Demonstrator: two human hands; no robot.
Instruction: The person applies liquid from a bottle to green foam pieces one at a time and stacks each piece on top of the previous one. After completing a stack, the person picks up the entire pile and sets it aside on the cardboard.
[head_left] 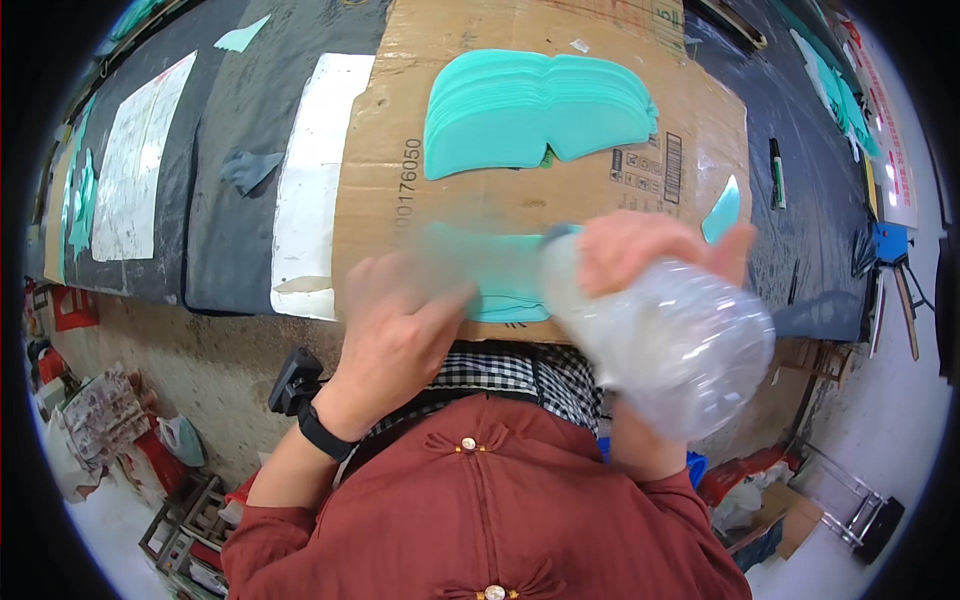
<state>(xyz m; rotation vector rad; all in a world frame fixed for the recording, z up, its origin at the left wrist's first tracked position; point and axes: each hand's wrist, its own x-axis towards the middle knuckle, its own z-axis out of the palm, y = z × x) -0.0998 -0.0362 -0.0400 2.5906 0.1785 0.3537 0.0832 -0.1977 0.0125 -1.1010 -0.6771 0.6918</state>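
My right hand (640, 250) is wrapped round a large clear plastic bottle (690, 350). The bottle is tilted, its dark mouth end toward the left, over teal sheet pieces (510, 307) at the near edge of the cardboard. Curled fingers show on my left hand (405, 315), just left of those pieces. A motion-blurred teal patch (455, 250) lies by its fingertips; what they hold, if anything, is too smeared to name. Farther back, a fanned stack of teal cut pieces (530, 110) with a notched front edge rests on the cardboard.
Flattened cardboard (380, 200) covers the middle of the dark table (230, 230). A white sheet (310, 180) lies along its left side, with a grey glove (248, 170) beyond. At the right are a small teal scrap (721, 208) and a marker pen (776, 173).
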